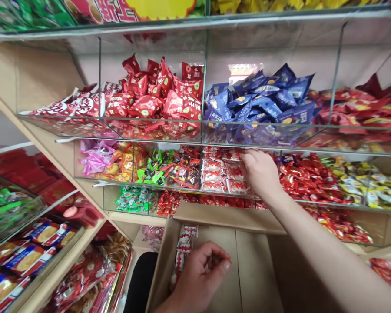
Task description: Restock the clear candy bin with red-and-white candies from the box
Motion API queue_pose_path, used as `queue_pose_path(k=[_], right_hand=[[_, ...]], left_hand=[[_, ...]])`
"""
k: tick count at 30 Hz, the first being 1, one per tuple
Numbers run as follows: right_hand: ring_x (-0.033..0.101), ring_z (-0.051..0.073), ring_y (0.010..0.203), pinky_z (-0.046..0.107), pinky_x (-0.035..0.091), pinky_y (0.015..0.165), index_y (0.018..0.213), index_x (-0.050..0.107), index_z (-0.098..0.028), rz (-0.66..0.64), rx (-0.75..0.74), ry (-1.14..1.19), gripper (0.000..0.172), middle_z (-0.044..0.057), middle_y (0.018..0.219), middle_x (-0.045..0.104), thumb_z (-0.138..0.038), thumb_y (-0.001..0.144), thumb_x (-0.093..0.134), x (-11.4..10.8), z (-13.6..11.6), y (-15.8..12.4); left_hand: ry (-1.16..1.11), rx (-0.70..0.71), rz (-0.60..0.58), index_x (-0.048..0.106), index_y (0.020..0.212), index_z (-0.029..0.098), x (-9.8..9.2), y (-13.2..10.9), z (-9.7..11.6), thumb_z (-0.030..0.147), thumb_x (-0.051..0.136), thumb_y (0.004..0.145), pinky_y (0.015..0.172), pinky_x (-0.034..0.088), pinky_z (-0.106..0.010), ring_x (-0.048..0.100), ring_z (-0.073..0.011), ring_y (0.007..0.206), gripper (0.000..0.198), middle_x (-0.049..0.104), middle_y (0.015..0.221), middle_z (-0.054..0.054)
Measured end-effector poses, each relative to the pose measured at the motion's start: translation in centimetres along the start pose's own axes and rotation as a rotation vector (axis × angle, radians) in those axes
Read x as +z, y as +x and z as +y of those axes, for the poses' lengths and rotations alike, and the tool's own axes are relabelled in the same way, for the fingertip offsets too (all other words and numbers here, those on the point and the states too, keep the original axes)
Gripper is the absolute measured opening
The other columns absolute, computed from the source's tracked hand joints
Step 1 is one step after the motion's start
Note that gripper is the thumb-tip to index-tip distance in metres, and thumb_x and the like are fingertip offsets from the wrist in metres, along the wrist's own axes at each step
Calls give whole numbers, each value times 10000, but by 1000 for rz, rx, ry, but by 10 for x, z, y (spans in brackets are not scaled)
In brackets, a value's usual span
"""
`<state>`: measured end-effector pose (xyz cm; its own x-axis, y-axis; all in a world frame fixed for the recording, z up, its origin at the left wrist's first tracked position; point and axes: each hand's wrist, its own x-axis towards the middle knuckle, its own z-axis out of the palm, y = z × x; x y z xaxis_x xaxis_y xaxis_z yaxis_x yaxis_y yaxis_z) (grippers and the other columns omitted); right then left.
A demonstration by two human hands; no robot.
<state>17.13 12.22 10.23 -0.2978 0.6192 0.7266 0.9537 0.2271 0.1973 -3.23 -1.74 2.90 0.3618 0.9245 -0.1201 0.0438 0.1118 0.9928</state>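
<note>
My right hand [260, 176] reaches into a middle-shelf compartment and bends down over small red-and-white candy packets [212, 171] stacked in rows. Its fingers are curled closed, and whatever is between the fingertips is hidden. Below, my left hand [206, 274] hovers over an opened cardboard box [228, 217]. Its thumb and fingers curl toward each other in a loose pinch, with nothing visible between them. More red-and-white packets [186, 239] lie along the left side inside the box, partly covered by my left hand.
Above, a clear-fronted shelf holds red candy bags [164, 93] and blue bags [263, 102]. Red candies [309, 176] fill the compartment right of my hand. Glass dividers and shelf lips [169, 141] surround the reach. Boxed biscuits [26, 256] stand at lower left.
</note>
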Motion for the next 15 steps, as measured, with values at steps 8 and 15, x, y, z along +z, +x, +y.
queue_pose_path(k=[8, 15], right_hand=[[521, 259, 744, 338, 303, 600, 862, 648, -133, -231, 98, -162, 259, 136, 772, 645, -135, 813, 394, 4, 0, 14], [482, 305, 873, 392, 366, 664, 1020, 591, -121, -215, 159, -25, 303, 146, 877, 635, -140, 777, 410, 4, 5, 12]], left_hand=[[244, -138, -83, 583, 818, 161, -9, -5, -38, 259, 507, 739, 642, 389, -232, 522, -141, 706, 148, 581, 728, -13], [745, -108, -389, 560, 1080, 262, -27, -13, -70, 252, 590, 661, 895, 327, -359, 469, -252, 1044, 420, 551, 1148, -61]])
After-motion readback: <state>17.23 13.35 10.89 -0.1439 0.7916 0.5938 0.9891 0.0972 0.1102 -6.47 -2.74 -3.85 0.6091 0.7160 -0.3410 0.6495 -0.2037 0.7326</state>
